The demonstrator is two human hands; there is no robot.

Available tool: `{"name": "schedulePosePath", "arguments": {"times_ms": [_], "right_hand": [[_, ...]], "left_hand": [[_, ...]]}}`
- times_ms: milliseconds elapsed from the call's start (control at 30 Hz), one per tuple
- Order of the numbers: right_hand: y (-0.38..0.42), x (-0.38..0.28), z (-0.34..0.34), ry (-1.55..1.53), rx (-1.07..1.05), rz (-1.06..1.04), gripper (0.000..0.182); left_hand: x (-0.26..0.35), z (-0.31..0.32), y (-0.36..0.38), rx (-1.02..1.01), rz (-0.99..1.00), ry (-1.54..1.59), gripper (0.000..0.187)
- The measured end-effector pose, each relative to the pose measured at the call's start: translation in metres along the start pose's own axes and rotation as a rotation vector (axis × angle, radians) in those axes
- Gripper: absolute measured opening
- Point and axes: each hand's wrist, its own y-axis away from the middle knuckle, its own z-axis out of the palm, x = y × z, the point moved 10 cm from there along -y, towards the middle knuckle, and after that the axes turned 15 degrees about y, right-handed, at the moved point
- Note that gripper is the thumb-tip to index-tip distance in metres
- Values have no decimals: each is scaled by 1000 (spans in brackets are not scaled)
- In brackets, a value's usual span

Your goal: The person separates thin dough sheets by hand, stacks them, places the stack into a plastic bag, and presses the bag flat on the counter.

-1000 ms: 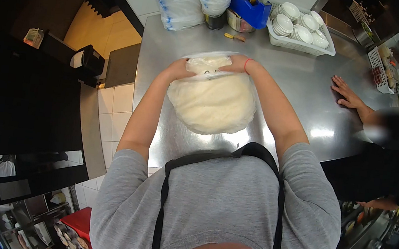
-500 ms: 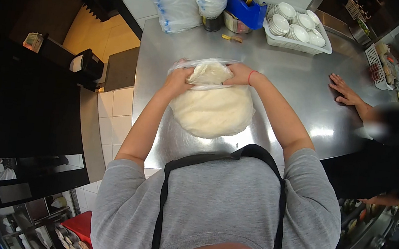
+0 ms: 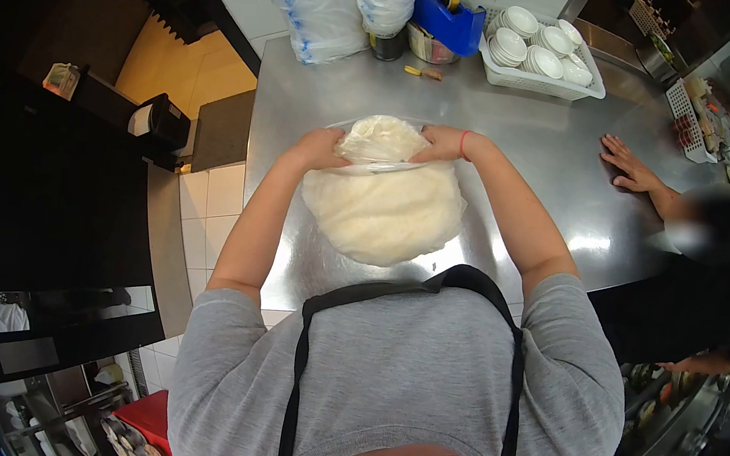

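Observation:
A clear plastic bag (image 3: pixel 378 166) full of a pale, dough-like mass (image 3: pixel 384 217) lies on the steel table in front of me. Its mouth is gathered at the far side, where a lump of the pale stuff (image 3: pixel 382 138) bulges between my hands. My left hand (image 3: pixel 320 147) grips the bag's rim on the left, fingers partly hidden by the plastic. On the right, my right hand (image 3: pixel 440 144), with a red band at the wrist, holds the opposite side of the rim.
The steel table (image 3: pixel 518 146) carries plastic bag rolls (image 3: pixel 314 6), a blue tape dispenser (image 3: pixel 447 17), a small yellow-handled brush (image 3: pixel 423 72) and a white basket (image 3: pixel 539 81) of small dishes at the back. Another person's hand (image 3: pixel 631 166) rests flat at the right.
Both hands have shifted slightly, the left a little outward and toward me. The bag's rim is lower around the lump, and the mass has spread a little toward me.

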Motion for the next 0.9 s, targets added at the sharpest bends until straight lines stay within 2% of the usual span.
{"name": "schedulePosePath", "arguments": {"times_ms": [67,100,167,200,267,400,467,500,567,600,667,700,767,800,867,900], "right_hand": [[5,-9,-1,25,83,-135,52],[10,-10,3,24,81,-137,52],[25,-7,4,-207,165,-99,49],[29,-4,7,-209,163,-98,49],[36,9,8,-281,217,9,48],[39,11,8,-163,275,105,46],[30,7,7,-171,343,30,45],[27,9,10,-173,347,33,45],[36,-6,-10,-144,534,-100,41],[41,-8,-16,-144,540,-98,41],[51,-22,-10,-520,292,-197,39],[64,-30,-14,-525,289,-195,39],[99,-53,-35,-566,388,-326,29],[114,-60,-38,-568,383,-324,29],[145,-80,-48,-440,422,-345,29],[156,-88,-51,-441,418,-342,29]], "left_hand": [[1,6,7,-67,27,-41,52],[-3,7,12,-68,24,-41,52],[-5,4,22,23,121,269,46],[-12,8,26,20,119,270,46],[-44,12,33,80,-41,817,44],[-46,11,30,169,-26,627,42],[-29,8,24,141,8,229,42],[-20,9,27,139,12,227,42],[3,-6,40,282,87,351,38],[8,-10,43,280,92,347,38],[6,-5,48,159,-3,644,36],[11,-9,56,156,-8,644,36],[69,-43,85,291,421,398,34],[80,-49,95,289,417,401,34],[121,-61,123,309,574,231,35],[129,-64,134,308,571,236,35]]}}
